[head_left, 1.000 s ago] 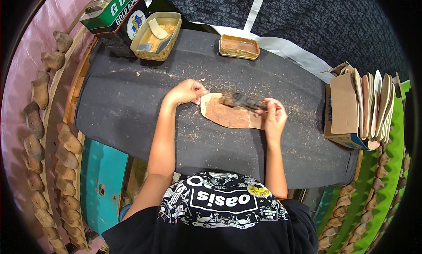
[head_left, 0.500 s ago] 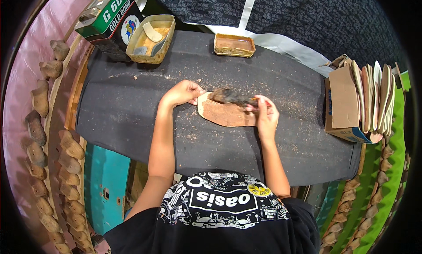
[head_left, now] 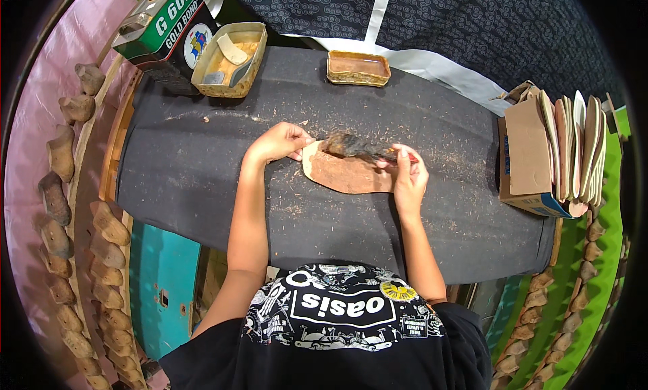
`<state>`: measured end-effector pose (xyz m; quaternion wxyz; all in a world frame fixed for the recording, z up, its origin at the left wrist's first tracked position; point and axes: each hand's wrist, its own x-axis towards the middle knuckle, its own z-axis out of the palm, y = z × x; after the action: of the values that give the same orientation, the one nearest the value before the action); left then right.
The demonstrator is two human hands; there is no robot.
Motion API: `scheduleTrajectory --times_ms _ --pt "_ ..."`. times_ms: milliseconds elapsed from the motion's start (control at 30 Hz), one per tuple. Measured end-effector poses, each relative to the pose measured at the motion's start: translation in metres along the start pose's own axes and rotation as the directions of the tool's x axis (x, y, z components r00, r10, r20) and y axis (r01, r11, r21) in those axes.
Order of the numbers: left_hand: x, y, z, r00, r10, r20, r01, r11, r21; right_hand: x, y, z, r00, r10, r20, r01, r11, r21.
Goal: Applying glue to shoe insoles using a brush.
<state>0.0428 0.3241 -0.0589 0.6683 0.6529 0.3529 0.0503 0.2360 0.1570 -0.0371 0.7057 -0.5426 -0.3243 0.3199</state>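
A tan insole piece (head_left: 347, 176), its face mostly coated brown with a paler rim at the left end, lies slanted on the dark table cover. My left hand (head_left: 282, 143) pinches its left tip between thumb and fingers. In my right hand (head_left: 410, 176) is a glue brush (head_left: 354, 147) with a dark, crusted, shaggy head and a bit of red at the grip. The brush head lies along the insole's far edge, pointing left. My right fingers are closed round the brush's handle end and cover the insole's right end.
Brown crumbs litter the table cover (head_left: 466, 160). At the back stand a shallow tray of brown liquid (head_left: 359, 71), a tub with scraps (head_left: 256, 76) and a metal can (head_left: 169, 39). A cardboard box (head_left: 530, 157) holds sole pieces at right. Shoe lasts (head_left: 111, 224) hang along both sides.
Almost nothing has moved. The brush has shifted slightly along the insole's far edge; both hands keep their grip and place.
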Motion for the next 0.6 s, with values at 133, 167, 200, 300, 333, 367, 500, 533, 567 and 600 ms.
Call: scheduleTrajectory --times_ms 133,167,200,300,333,367,500,533,567,600 --pt "0.001 -0.001 0.000 1.000 0.006 -0.002 -0.006 1.000 0.011 0.004 0.006 -0.002 0.999 -0.022 -0.028 0.021 1.000 -0.012" --pt "0.001 -0.001 0.000 1.000 0.007 -0.008 -0.007 1.000 0.018 0.006 0.007 -0.006 1.000 -0.015 -0.027 0.014 1.000 -0.022" --pt "0.000 -0.001 0.000 1.000 0.009 -0.014 -0.008 1.000 0.025 0.009 0.005 -0.010 0.999 -0.016 -0.047 0.014 0.999 -0.036" --pt "0.000 0.000 0.001 1.000 0.011 -0.020 -0.011 1.000 0.027 0.012 0.002 -0.018 0.990 -0.017 -0.140 0.014 1.000 -0.023" --pt "-0.001 0.000 0.000 1.000 0.012 -0.022 -0.012 1.000 0.028 0.012 0.003 -0.017 0.990 -0.018 -0.139 0.015 1.000 -0.022" --pt "-0.001 0.001 0.000 1.000 0.012 -0.018 -0.012 1.000 0.019 0.010 0.003 -0.015 0.992 -0.016 -0.121 0.017 1.000 0.001" --pt "0.001 -0.001 -0.001 1.000 0.018 0.005 -0.018 1.000 -0.005 0.004 0.007 0.000 1.000 0.007 -0.027 -0.006 1.000 0.030" --pt "0.002 -0.001 -0.001 1.000 0.019 0.009 -0.019 1.000 0.000 0.003 0.008 0.003 0.999 -0.013 -0.035 0.015 0.999 0.046" --pt "0.001 -0.001 0.000 1.000 0.005 0.003 -0.005 1.000 -0.005 0.003 0.007 0.003 0.999 0.008 -0.042 -0.007 1.000 0.028" --pt "0.000 -0.001 0.000 1.000 -0.008 -0.002 0.008 1.000 -0.010 0.004 0.007 0.000 0.999 0.006 -0.042 -0.005 0.999 0.031"
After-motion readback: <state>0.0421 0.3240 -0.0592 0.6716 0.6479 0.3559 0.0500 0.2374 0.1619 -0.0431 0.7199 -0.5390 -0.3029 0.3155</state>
